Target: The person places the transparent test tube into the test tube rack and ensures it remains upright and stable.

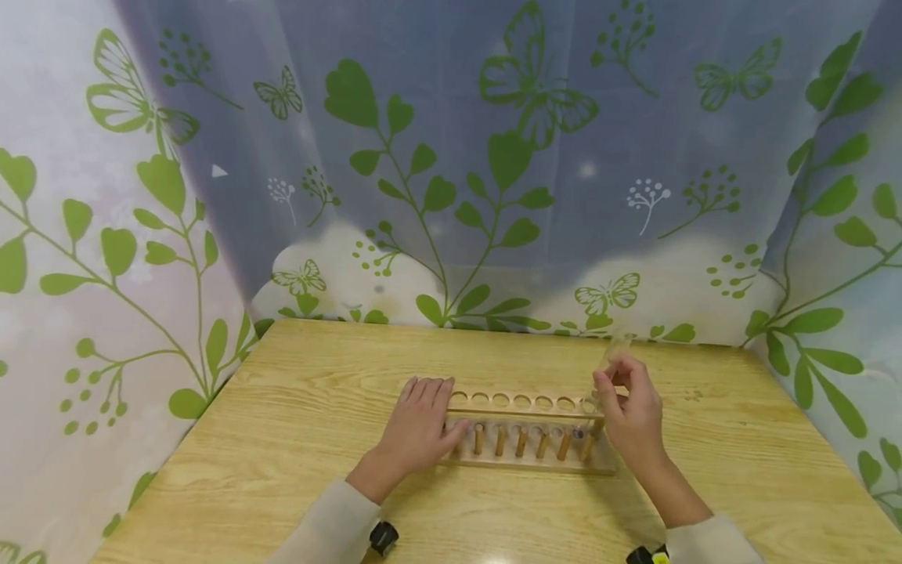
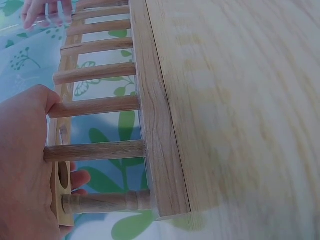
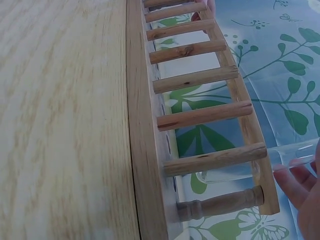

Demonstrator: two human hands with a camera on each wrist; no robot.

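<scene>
A wooden test tube rack (image 1: 530,464) stands on the table, with a row of holes along its top bar and a row of upright pegs in front. My left hand (image 1: 420,423) grips the rack's left end, thumb at the front and fingers behind the top bar. At the other end, my right hand (image 1: 636,415) pinches a clear glass test tube (image 3: 227,175) by its upper part. In the right wrist view the tube passes through the end hole of the top bar (image 3: 255,150), its rounded bottom hanging above the base (image 3: 145,150).
The light wood-grain table (image 1: 317,376) reaches back to a curtain (image 1: 437,157) printed with green leaves and butterflies, which also hangs at both sides. Dark wrist devices (image 1: 384,537) sit at both sleeves.
</scene>
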